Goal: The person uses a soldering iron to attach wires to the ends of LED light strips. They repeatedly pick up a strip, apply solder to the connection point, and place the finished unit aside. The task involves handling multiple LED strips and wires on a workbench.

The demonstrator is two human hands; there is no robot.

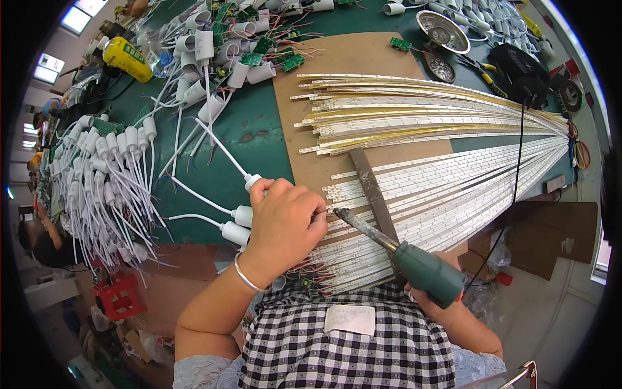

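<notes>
- The green tabletop [256, 139] carries a brown board [353, 55], with two fans of thin light strips, the upper bundle [389, 110] and the lower bundle [453, 194], running off to the right.
- A dark flat bar [371, 188] lies slantwise across the lower bundle.
- White caps with cables [107, 155] crowd the table's left; green circuit boards [262, 45] lie among more caps at the top, near a yellow bottle [127, 58].
- At the upper right are a metal dish [443, 32] and pliers [486, 74].
- In the room, a red stool [120, 297] stands at the lower left, windows [76, 19] show beyond, and cardboard [551, 233] stands at the right.
- The left hand [285, 217] is curled, thumb and forefinger drawn together at the lower bundle's near ends; what they pinch is too small to tell. A white cap [253, 182] shows against its knuckles, and two more lie just beside it.
- The right hand [433, 308], partly hidden, wraps its fingers around the green handle of a soldering iron [424, 272], whose tip points at the left fingertips, just beside them.
</notes>
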